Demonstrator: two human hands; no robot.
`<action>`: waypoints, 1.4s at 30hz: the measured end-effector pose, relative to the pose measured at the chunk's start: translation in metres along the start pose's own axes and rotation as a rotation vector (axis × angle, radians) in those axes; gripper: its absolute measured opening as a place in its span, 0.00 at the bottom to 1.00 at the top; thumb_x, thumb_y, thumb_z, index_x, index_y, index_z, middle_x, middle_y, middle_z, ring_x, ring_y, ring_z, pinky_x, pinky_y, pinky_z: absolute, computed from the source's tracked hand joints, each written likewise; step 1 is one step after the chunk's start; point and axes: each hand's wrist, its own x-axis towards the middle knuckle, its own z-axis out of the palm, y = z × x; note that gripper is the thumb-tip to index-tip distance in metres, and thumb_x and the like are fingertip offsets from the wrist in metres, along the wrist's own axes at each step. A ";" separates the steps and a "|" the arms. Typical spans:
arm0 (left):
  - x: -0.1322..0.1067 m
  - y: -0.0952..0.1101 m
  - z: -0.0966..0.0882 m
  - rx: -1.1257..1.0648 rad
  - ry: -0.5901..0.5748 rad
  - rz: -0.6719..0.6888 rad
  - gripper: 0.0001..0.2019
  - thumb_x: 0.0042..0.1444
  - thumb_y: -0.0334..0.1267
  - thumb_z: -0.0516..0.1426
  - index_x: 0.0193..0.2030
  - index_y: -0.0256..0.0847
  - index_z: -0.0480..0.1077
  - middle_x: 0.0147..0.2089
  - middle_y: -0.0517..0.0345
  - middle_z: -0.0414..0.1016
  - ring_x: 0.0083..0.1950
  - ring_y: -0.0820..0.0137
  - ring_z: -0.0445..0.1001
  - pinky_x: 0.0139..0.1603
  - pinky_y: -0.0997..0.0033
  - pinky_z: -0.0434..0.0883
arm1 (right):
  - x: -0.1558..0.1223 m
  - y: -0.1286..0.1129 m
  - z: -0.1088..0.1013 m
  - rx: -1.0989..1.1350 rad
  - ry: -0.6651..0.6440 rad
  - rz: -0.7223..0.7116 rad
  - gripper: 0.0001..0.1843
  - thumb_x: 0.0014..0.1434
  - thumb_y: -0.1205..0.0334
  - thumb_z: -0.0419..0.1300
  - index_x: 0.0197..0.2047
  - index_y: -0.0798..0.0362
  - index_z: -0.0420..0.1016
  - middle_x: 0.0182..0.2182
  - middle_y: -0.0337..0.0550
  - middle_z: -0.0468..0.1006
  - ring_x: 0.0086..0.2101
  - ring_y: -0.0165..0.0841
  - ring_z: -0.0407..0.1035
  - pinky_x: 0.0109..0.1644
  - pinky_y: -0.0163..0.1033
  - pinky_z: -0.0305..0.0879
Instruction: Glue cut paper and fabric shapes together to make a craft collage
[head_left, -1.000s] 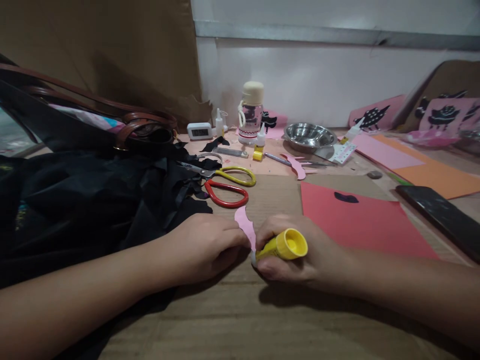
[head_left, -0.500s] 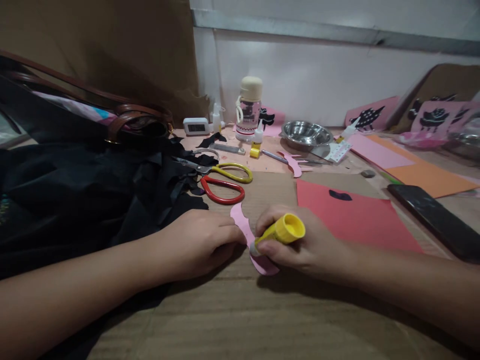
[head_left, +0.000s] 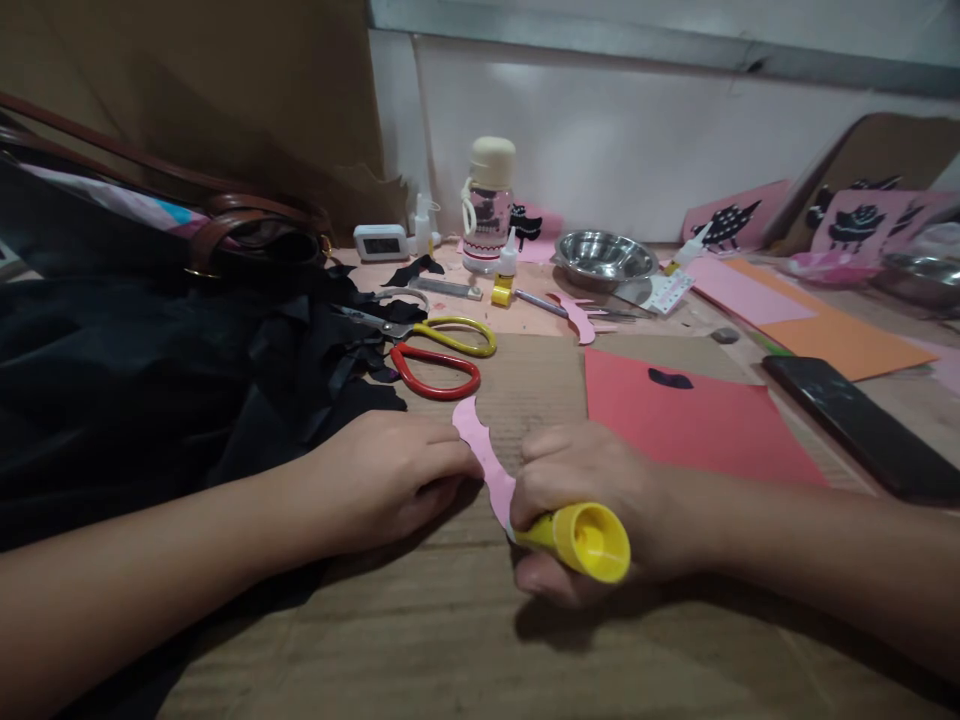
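Observation:
A wavy pink paper cutout (head_left: 484, 450) lies on the corrugated cardboard (head_left: 390, 630) in front of me. My left hand (head_left: 397, 475) is closed, its fingertips pinning the cutout's left edge. Wrapped round a yellow glue stick (head_left: 559, 535) is my right hand (head_left: 592, 480). The stick is tilted, its hollow end facing me and its tip touching the lower part of the cutout. That lower end is hidden behind my right fingers and the stick. Just beyond my left hand are scissors (head_left: 439, 370) with one yellow and one red handle.
Black cloth (head_left: 150, 400) fills the left side. Red paper (head_left: 675, 420) with a small black piece lies to the right, then a phone (head_left: 862, 425). Behind stand a bottle (head_left: 489, 200), a glue bottle (head_left: 506, 270) and a metal bowl (head_left: 606, 260); a pink paper scrap (head_left: 577, 318) lies near.
The glue stick in my right hand has moved down along the pink cutout and tipped further towards me. My left hand stays on the cutout's edge. The camera view has shifted slightly.

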 end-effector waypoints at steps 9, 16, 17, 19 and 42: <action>0.002 0.000 0.000 0.011 0.011 0.005 0.07 0.68 0.31 0.55 0.44 0.46 0.73 0.37 0.64 0.80 0.35 0.70 0.77 0.35 0.71 0.64 | 0.004 -0.005 -0.013 -0.028 -0.098 0.035 0.13 0.62 0.60 0.61 0.27 0.50 0.65 0.21 0.34 0.66 0.23 0.29 0.58 0.25 0.36 0.52; -0.001 -0.001 0.002 0.014 -0.013 -0.011 0.08 0.67 0.30 0.54 0.44 0.45 0.74 0.37 0.62 0.80 0.35 0.70 0.77 0.36 0.72 0.65 | 0.012 -0.019 -0.042 0.255 0.071 0.305 0.13 0.66 0.62 0.59 0.29 0.48 0.65 0.22 0.34 0.70 0.22 0.27 0.64 0.25 0.33 0.60; -0.001 -0.001 0.002 0.014 -0.012 -0.009 0.09 0.68 0.30 0.53 0.44 0.45 0.74 0.37 0.62 0.80 0.35 0.70 0.77 0.35 0.72 0.65 | 0.012 -0.019 -0.042 0.285 0.099 0.325 0.12 0.67 0.62 0.59 0.30 0.48 0.65 0.23 0.34 0.70 0.22 0.27 0.64 0.25 0.33 0.61; 0.000 -0.002 0.002 0.017 -0.010 -0.012 0.09 0.68 0.31 0.53 0.44 0.45 0.74 0.36 0.62 0.80 0.34 0.70 0.77 0.35 0.72 0.65 | 0.012 -0.017 -0.036 0.287 0.101 0.291 0.12 0.65 0.61 0.61 0.30 0.48 0.66 0.23 0.34 0.71 0.23 0.27 0.65 0.26 0.33 0.62; 0.001 -0.003 0.001 -0.036 -0.014 -0.008 0.08 0.67 0.29 0.55 0.46 0.47 0.72 0.38 0.64 0.78 0.35 0.70 0.75 0.35 0.72 0.63 | 0.011 -0.010 -0.029 0.133 -0.001 0.175 0.14 0.64 0.57 0.64 0.29 0.51 0.68 0.24 0.35 0.71 0.25 0.27 0.66 0.31 0.32 0.61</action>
